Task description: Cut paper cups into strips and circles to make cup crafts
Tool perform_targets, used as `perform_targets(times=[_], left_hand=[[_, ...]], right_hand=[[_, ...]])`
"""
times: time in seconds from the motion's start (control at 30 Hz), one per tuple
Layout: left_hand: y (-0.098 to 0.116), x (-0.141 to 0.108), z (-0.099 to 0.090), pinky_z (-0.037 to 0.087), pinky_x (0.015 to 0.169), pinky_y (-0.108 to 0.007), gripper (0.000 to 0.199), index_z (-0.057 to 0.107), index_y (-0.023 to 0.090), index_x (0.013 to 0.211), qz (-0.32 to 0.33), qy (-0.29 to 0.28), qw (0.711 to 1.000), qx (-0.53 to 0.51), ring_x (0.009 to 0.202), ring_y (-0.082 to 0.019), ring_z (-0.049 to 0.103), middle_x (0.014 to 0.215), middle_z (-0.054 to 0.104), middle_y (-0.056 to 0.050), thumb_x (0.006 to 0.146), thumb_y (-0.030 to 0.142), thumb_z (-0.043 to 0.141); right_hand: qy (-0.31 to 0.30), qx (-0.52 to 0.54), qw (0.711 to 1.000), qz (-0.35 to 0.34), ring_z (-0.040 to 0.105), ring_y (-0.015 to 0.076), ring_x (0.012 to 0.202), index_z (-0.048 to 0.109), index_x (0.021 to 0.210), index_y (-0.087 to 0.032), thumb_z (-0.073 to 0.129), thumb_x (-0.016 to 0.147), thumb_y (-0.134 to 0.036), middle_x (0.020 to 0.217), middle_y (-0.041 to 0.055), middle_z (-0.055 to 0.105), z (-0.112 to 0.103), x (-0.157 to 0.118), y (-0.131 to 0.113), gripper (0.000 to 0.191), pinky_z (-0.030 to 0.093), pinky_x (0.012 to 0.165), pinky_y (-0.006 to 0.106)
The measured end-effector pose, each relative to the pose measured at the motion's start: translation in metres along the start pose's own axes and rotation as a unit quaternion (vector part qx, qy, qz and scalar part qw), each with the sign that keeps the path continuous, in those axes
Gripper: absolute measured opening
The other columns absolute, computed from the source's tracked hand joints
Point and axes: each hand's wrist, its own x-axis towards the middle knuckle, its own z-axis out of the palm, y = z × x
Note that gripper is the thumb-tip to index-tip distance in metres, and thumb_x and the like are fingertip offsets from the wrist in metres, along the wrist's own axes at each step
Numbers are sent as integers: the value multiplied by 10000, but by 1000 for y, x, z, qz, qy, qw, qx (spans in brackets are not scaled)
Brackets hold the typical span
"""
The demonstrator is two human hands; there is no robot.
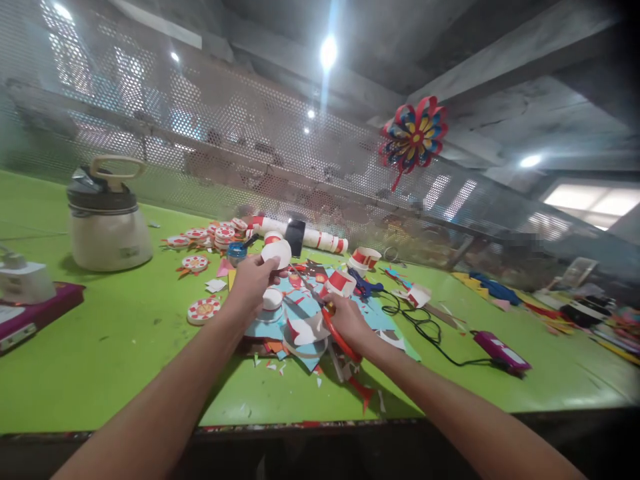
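My left hand (255, 280) pinches a round white paper disc (277, 255) above the middle of the pile. My right hand (347, 321) is closed around the red handles of a pair of scissors (340, 337), whose blades point up and left toward the disc. Under both hands lie light blue sheets (300, 313) covered with paper scraps. A small white cup (273, 300) sits beneath my left hand. Just beyond my right hand is a red and white paper cup (341, 283). Round red and white paper pieces (204, 310) lie to the left.
A beige kettle-like jug (110, 233) stands at the left, behind a purple box (45, 313) with a white plug. A long white and red roll (320, 239) lies at the back. Right of the pile, a black cable runs to a purple device (501, 351).
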Motion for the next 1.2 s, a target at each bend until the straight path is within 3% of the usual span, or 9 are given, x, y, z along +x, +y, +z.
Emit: perform_targets(times=[0.13,0.27,0.37,0.43,0.57,0.67,0.9,1.07,1.2], left_hand=[[3,-1,-1,397,387,-154,167,635,81,804,3,-5,1000,1,471,-96,598,655,660,-41,647,136,649],[6,-2,-2,415,401,-152,164,628,86,830,-1,-14,1000,4,486,-96,608,665,666,-39,672,130,637],[6,-7,1,459,424,-181,130,622,82,821,-33,-49,998,14,504,-133,638,632,667,-56,697,119,613],[7,-12,4,479,443,-198,104,628,73,802,-58,-81,995,22,520,-152,654,634,678,-82,706,109,608],[9,-23,11,420,403,-170,64,648,72,761,-84,-120,988,38,442,-115,598,579,677,-91,722,119,631],[10,-29,14,378,380,-160,115,668,81,814,-83,-126,987,50,386,-85,539,547,670,-70,732,160,655],[13,-34,18,499,546,-205,259,709,100,874,-56,-44,997,-7,635,-134,635,782,716,-81,670,256,741],[18,-43,32,500,597,-188,244,709,137,848,-68,-10,997,-27,651,-107,624,839,726,-62,648,267,761],[18,-55,49,513,596,-236,296,693,159,894,-42,-18,999,-8,645,-149,649,797,730,-52,652,318,753]], right_hand=[[15,42,999,7,637,211,950,586,1157,-157,584,920,-288,1159,71,617,-26,21,-4,271,545,789,396],[89,81,992,31,626,220,986,570,1185,-169,579,924,-290,1191,77,600,-78,57,-5,288,536,816,412],[148,122,980,56,624,224,991,558,1201,-165,577,925,-293,1200,81,594,-110,76,6,305,534,820,423],[162,158,972,63,632,214,964,556,1200,-162,575,926,-293,1180,80,601,-116,75,16,303,543,798,409],[135,232,963,36,632,124,662,576,1115,-143,560,933,-328,901,25,650,-97,38,25,260,541,580,273],[95,282,955,-18,553,122,483,594,1033,-142,660,810,-450,625,-25,594,-79,0,15,386,482,459,247],[-11,352,919,-177,579,191,709,597,1044,-170,469,866,-609,801,53,609,-54,-31,-1,490,487,633,306],[-33,455,874,-165,533,167,584,556,1065,-206,374,831,-734,712,39,612,-31,-39,3,606,414,543,289],[-1,466,870,-163,580,199,670,572,1065,-229,387,826,-732,800,68,654,-25,-50,0,586,436,575,302]])
